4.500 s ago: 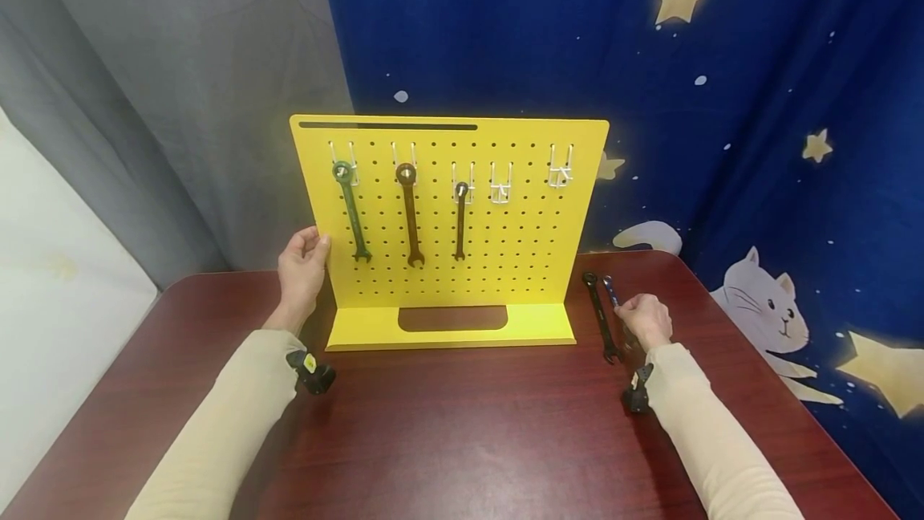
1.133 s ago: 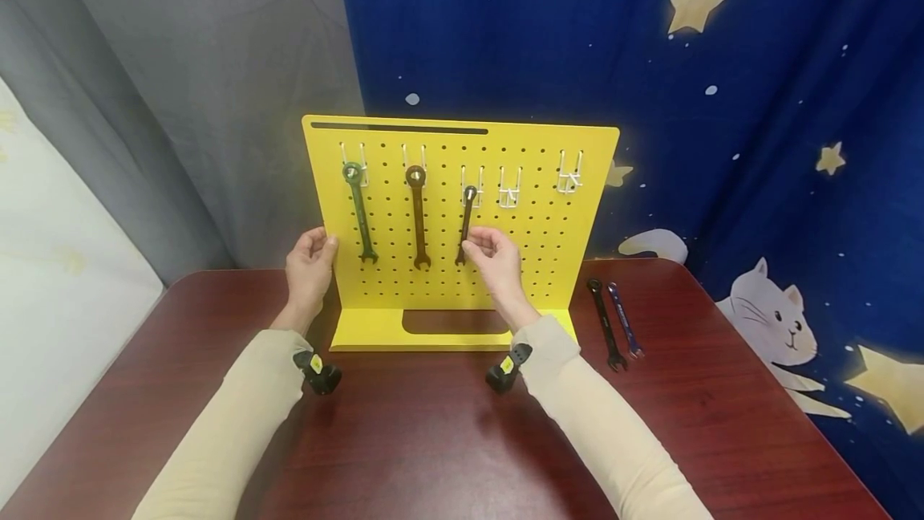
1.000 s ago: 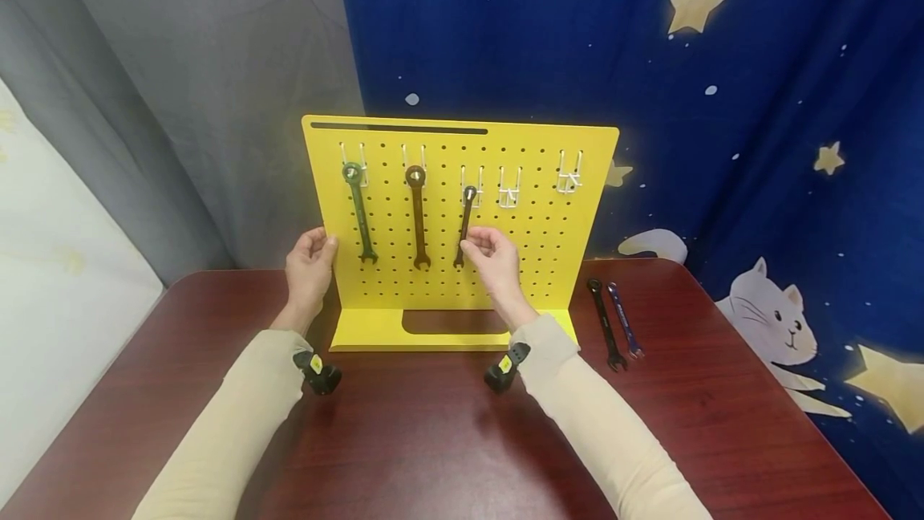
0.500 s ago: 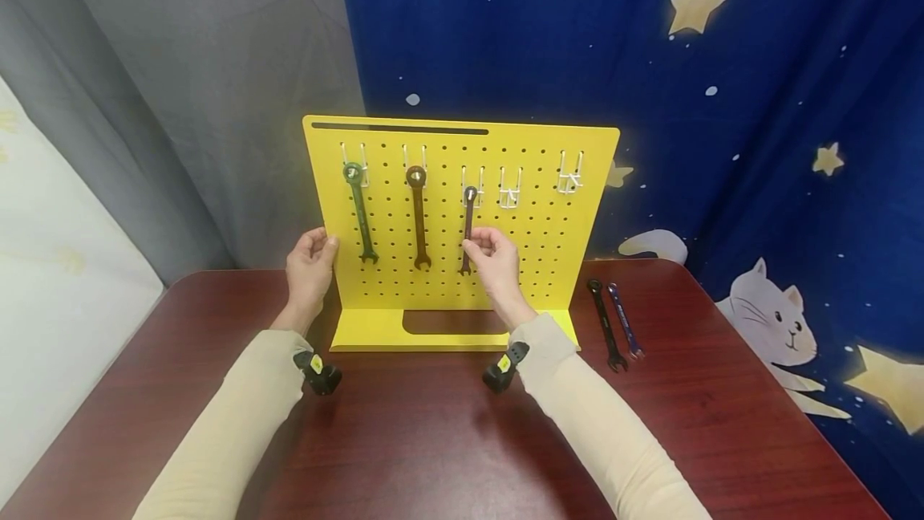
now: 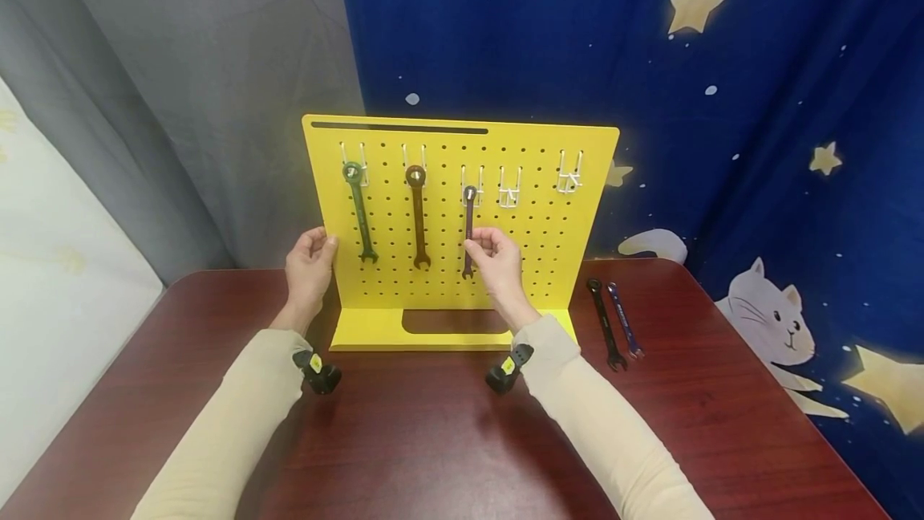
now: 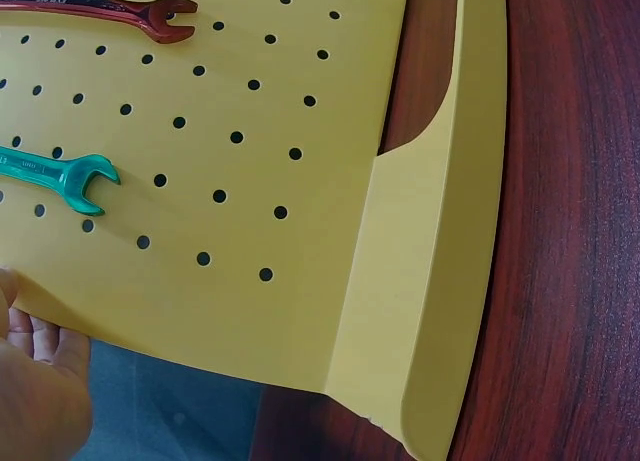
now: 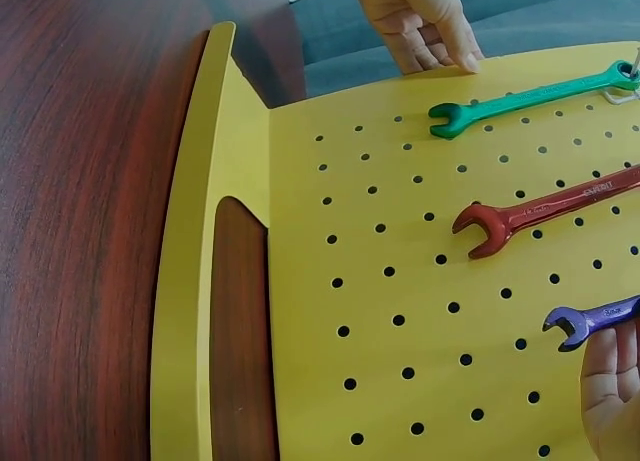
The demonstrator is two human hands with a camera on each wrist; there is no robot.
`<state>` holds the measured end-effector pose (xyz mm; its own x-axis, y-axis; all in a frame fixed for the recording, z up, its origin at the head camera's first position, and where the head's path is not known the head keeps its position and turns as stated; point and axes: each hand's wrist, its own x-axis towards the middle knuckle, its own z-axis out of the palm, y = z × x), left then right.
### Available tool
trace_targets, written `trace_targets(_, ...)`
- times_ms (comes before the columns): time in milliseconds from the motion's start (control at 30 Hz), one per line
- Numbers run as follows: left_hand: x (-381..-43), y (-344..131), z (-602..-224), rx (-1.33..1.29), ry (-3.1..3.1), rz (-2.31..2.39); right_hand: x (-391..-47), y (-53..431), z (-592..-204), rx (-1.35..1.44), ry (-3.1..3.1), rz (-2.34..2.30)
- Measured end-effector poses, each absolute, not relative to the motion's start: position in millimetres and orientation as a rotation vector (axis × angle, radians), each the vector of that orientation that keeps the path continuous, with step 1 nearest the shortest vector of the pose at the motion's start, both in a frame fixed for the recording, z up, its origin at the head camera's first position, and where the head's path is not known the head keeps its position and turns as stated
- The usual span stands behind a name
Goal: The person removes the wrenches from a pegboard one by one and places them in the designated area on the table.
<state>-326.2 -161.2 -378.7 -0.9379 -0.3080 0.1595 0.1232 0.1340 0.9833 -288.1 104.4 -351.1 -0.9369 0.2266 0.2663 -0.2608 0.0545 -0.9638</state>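
My left hand (image 5: 309, 271) grips the left edge of a yellow pegboard (image 5: 447, 279), thumb in front and fingers at the rim. My right hand (image 5: 500, 267) pinches the shank of a small purple combination wrench (image 5: 469, 223) between thumb and fingers. That wrench stands nearly vertical, its ring end at the third white hook and its open end pointing down. Left of it hang a red wrench (image 5: 419, 219) and a green wrench (image 5: 361, 215), both by their ring ends. In the right wrist view the purple wrench's open jaw shows above my fingers (image 7: 605, 381).
Two white hooks on the right, a nearer one (image 5: 508, 191) and a farther one (image 5: 569, 179), hold nothing. On the dark red table (image 5: 419, 424), right of the board, lie a black wrench (image 5: 605, 323) and a blue wrench (image 5: 625, 319) side by side. Curtains hang behind.
My right hand has come from the blue wrench on the table to the purple wrench on the board. The purple wrench's lower end has swung slightly right, straightening it. My left hand stays put.
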Motion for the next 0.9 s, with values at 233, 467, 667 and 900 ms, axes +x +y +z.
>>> trace_targets(233, -326, -161, -377, 0.176, -2.101, -1.872, -284, 106, -349, 0.055, -1.991, 1.966)
trace_targets(467, -325, -162, -376, 0.183, -2.097, -1.877, -281, 108, -348, 0.092, -1.978, 2.011)
trace_targets(667, -325, -161, -376, 0.169, -2.089, -1.879, -277, 110, -347, 0.093, -1.998, 2.014)
trace_targets(900, -324, -160, -377, 0.180, -2.092, -1.878, -274, 111, -348, 0.105, -1.997, 2.025)
